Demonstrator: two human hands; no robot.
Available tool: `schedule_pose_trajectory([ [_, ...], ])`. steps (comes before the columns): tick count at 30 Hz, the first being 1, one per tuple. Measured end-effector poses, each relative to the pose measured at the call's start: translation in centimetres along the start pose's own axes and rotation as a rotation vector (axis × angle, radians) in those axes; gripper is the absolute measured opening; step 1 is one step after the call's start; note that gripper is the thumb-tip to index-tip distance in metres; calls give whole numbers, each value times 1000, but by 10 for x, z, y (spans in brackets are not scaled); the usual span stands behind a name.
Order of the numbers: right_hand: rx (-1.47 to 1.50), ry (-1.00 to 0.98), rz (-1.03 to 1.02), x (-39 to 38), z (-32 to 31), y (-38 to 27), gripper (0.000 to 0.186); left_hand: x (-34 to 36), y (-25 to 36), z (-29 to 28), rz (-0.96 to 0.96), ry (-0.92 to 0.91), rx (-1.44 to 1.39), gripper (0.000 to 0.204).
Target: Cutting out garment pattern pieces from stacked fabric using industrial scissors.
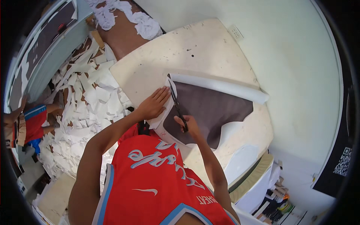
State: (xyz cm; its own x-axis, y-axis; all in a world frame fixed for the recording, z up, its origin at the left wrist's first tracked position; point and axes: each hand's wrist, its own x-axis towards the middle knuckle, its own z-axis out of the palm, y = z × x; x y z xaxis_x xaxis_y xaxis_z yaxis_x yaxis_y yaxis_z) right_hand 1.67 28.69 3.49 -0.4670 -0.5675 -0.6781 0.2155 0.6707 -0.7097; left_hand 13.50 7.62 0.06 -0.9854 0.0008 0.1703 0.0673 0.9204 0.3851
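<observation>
My right hand (192, 126) is closed round the handles of a pair of long black metal scissors (177, 106), whose blades point up along the left edge of a dark grey-brown sheet with a white border (210, 108); I cannot tell how far the blades are parted. My left hand (153, 105) lies flat with fingers extended, pressing on the white border beside that edge. The sheet sits at the centre of the frame.

As I judge it, the work is partway: the dark panel's lower right side has a curved outline, while white border remains along the left, and the far edge is curled into a long white roll (221, 87). Whether the cut has gone through the left edge, I cannot tell.

Under it all is a pale cream tabletop (202, 45) with small dark marks. To the left spreads a heap of white offcuts (90, 97); 1 other person (33, 125) in red shorts is at the far left. White crumpled bundles (148, 28) lie at the upper left, a white wall (285, 56) with a socket (235, 32) stands at the upper right, and mixed clutter (277, 202) fills the lower right.
</observation>
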Motion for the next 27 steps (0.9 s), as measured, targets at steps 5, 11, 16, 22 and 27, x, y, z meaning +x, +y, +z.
schedule_pose_trajectory([
  [5,-144,-17,-96,17,-1,-5,48,-7,-2,0,-12,13,4,68],
  [11,-144,22,-87,-1,-3,-10,54,-17,0,-6,41,61,-64,57],
  [16,-487,347,-293,-36,3,33,52,-10,-21,-39,-507,94,101,40],
  [22,-520,799,-305,-72,37,76,37,101,19,-46,14,306,68,59],
  [27,-518,1011,-307,-87,43,97,52,133,-31,15,-32,116,-115,40],
])
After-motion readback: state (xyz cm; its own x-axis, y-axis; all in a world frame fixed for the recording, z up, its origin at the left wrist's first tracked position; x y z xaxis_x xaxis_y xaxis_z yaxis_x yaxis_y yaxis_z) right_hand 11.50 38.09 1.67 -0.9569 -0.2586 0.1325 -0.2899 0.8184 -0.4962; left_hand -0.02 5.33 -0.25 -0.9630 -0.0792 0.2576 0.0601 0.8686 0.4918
